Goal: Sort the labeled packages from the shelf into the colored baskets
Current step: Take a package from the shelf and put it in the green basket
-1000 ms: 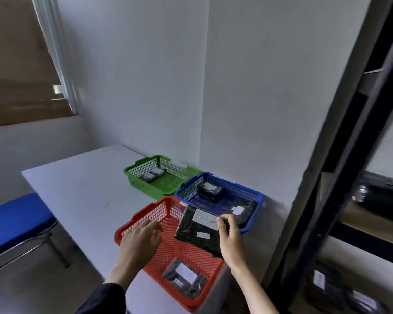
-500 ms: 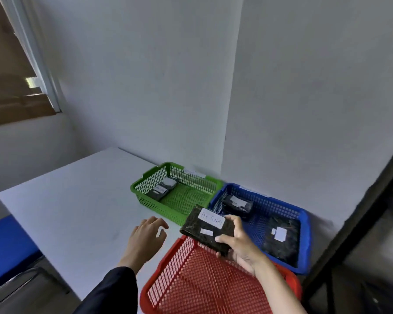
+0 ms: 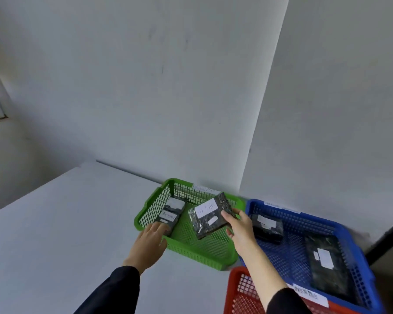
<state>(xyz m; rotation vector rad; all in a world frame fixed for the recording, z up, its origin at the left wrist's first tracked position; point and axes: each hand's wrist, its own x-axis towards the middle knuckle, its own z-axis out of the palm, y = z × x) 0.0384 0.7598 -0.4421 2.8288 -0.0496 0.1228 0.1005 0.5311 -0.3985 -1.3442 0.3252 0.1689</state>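
Right hand (image 3: 241, 230) grasps a black labeled wrapped package (image 3: 210, 215) above the green plastic mesh basket (image 3: 191, 250). Left hand (image 3: 150, 241), fingers relaxed, rests at that basket's near rim. Blue mesh basket (image 3: 359, 277) adjoins, holding two packages.

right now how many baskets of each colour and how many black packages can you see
green basket: 1
blue basket: 1
red basket: 1
black packages: 4, at held by the right hand
total: 7
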